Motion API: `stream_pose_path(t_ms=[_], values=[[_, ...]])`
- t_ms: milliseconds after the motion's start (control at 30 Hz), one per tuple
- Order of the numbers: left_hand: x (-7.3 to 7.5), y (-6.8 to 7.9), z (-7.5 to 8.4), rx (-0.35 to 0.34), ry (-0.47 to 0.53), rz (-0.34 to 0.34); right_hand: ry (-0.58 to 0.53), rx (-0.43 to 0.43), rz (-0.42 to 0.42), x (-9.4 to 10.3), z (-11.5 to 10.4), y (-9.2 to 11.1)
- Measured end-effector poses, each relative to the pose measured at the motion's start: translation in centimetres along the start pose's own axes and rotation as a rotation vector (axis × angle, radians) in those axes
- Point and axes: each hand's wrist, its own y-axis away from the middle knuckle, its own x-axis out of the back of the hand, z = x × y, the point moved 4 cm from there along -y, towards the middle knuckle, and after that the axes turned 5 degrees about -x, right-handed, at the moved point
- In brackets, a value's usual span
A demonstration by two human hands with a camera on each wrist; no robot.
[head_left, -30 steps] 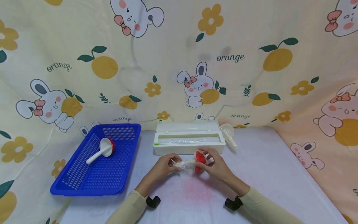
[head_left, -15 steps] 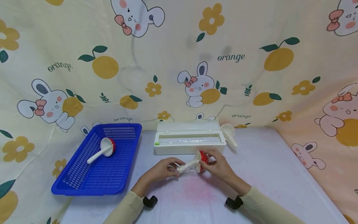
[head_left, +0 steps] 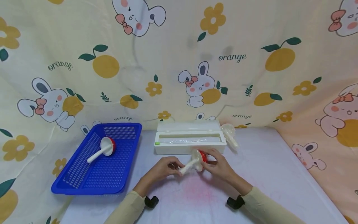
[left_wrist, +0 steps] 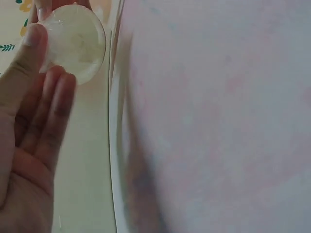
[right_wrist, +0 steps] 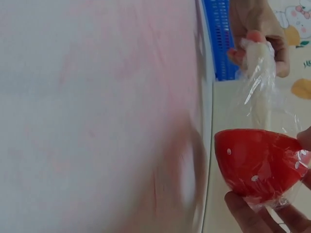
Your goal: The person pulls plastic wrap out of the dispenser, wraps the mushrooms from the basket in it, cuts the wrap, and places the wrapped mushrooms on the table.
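Note:
Between both hands is a toy mushroom (head_left: 197,162), lying sideways and wrapped in clear cling film. Its red cap (right_wrist: 257,162) with white spots faces right, and the white stem points left. In the left wrist view the cap's pale underside (left_wrist: 81,46) shows. My left hand (head_left: 164,168) pinches the stem's end and the film around it. The fingers of my right hand (head_left: 219,165) hold the red cap from the right. Behind the hands stands a white cling film dispenser (head_left: 190,149) with its lid raised and film inside.
A blue plastic basket (head_left: 95,183) on the left holds another toy mushroom (head_left: 105,147) with no film visible on it. Beside the dispenser's right end lies a film-wrapped white piece with a handle (head_left: 230,136). A patterned cloth (head_left: 173,46) hangs behind the table (head_left: 263,174).
The mushroom's stem has tilted down toward the left, and the film around it lies closer. My left hand has shifted slightly at the stem's end; the right hand keeps holding the cap.

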Motion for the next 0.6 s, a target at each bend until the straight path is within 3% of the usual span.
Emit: stream_pose_path(t_ms=[167,233,400,600], values=[[-0.4,0.2,0.0,0.053,0.026,-0.087,0.000,0.049,-0.032,0.2,-0.2,0.0],[-0.5,0.2,-0.1,0.075,0.010,-0.085,0.008,0.078,-0.040,0.3,-0.3,-0.1],[0.0,-0.1,-0.3,0.140,-0.067,0.023,0.017,0.154,-0.069,0.4,-0.7,-0.3],[0.5,-1.0,-0.6,0.183,-0.021,0.108,0.007,0.244,-0.159,0.1,-1.0,-0.6]])
